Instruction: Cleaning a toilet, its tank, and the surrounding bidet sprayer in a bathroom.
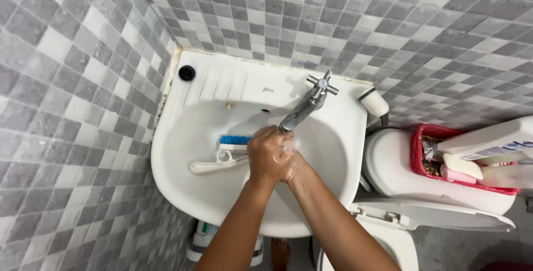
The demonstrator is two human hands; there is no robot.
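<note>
Washing hands: the left hand (pixel 267 154) and right hand (pixel 293 162) are pressed together, palms and fingers wrapped round each other, with white lather on them; neither grips an object.
Hands' place: over the bowl of the sink (pixel 183 154), directly under the spout of the tap (pixel 308 104).
Arms: two bare forearms come up from the bottom edge and meet at the wrists.
Brush: one scrubbing brush (pixel 225 151) lies in the bowl just left of the hands, with blue bristles and a white looped handle; whether the left hand touches it cannot be told.
Sink: one white basin set in the corner, with a ribbed ledge and a brownish grimy seam along the wall.
Tap: one chrome tap with a cross-shaped handle, spout angled down toward the hands.
Plug: one black round plug (pixel 187 73) on the far left corner of the ledge.
Toilet: one white cistern (pixel 391 162) to the right, bearing one red basket (pixel 417 149) of toiletries.
Walls: grey and white mosaic tiles (pixel 72 82).
</note>
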